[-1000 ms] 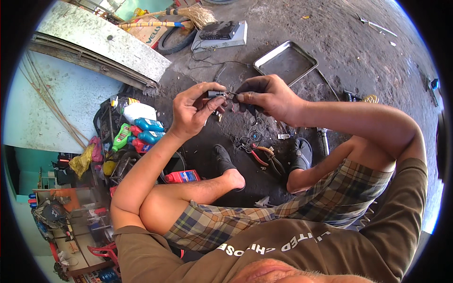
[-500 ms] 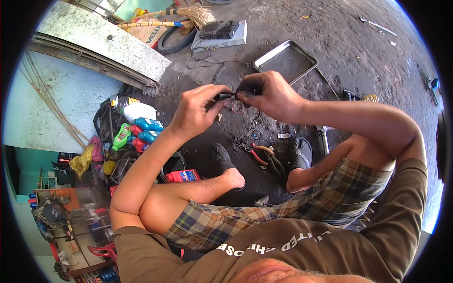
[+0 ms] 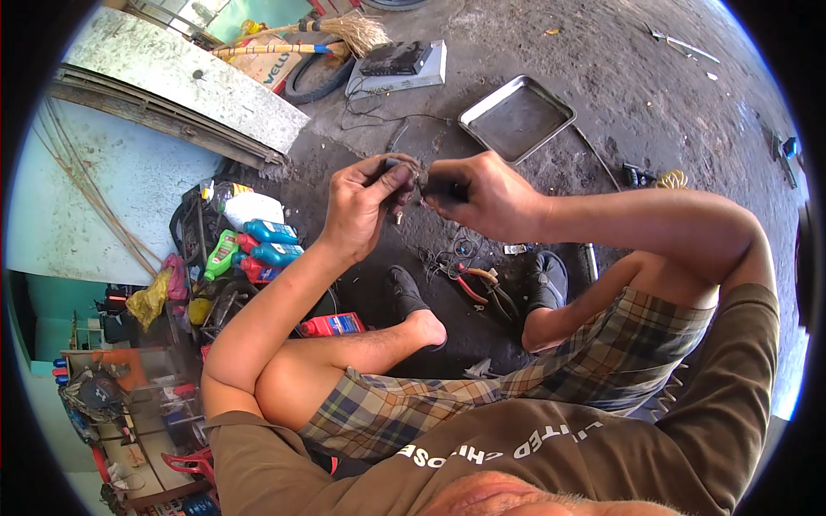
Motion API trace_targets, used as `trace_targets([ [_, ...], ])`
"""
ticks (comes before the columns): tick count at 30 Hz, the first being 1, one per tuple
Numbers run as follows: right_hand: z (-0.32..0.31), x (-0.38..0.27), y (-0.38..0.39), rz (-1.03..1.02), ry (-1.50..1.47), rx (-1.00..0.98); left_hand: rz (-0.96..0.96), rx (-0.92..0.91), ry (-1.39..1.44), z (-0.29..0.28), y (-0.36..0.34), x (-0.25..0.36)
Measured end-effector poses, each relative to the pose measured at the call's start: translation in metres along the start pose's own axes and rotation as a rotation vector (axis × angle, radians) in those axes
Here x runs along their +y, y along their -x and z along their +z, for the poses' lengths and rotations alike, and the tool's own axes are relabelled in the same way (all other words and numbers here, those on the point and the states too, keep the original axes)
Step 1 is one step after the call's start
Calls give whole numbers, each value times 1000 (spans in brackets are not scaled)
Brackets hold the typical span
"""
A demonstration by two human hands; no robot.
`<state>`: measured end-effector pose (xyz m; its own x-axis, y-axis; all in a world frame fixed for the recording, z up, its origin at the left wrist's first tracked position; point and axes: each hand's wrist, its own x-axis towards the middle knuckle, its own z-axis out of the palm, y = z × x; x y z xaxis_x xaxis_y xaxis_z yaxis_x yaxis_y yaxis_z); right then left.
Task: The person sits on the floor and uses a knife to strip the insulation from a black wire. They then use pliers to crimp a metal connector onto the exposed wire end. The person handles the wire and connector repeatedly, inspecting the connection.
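My left hand [image 3: 363, 205] and my right hand [image 3: 495, 196] meet in front of me above the dark floor, fingertips nearly touching. Blackened thumb and fingers of the left pinch a small dark part [image 3: 393, 163]; its kind cannot be made out. Curled inward, the right fingers press together close to that part, and what they grip is mostly hidden. Just under the left fingertips shows a small brass-coloured piece [image 3: 398, 218], hanging or lying on the floor, I cannot tell which. Below the hands lie tangled thin wires [image 3: 465, 248], red-handled pliers [image 3: 470, 287] and a second pair of pliers [image 3: 501, 299].
A metal tray [image 3: 516, 120] lies beyond my right hand. Several bottles [image 3: 271, 232] crowd the left, and a red bottle [image 3: 332, 324] lies by my left foot. Farther off are a black box [image 3: 396, 58] on a white one, a tyre [image 3: 318, 82] and a broom [image 3: 357, 34].
My left hand has turned more upright, with its thumb now pressed over the small dark part. The right hand has lowered slightly and its fingers have curled in.
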<state>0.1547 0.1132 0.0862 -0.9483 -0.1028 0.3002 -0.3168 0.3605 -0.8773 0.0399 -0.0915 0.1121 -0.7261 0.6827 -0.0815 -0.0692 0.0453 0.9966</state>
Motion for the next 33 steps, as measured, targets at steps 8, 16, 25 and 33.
trace_targets([
  [8,10,10,18,-217,100,-279,-95,209,393,-7,-19,4],
  [16,20,14,14,19,-11,-174,-40,50,504,-45,-24,22],
  [25,-8,33,-18,156,-254,126,133,120,213,-31,-10,15],
  [33,-17,21,-18,317,-411,133,226,55,81,-26,-10,10],
])
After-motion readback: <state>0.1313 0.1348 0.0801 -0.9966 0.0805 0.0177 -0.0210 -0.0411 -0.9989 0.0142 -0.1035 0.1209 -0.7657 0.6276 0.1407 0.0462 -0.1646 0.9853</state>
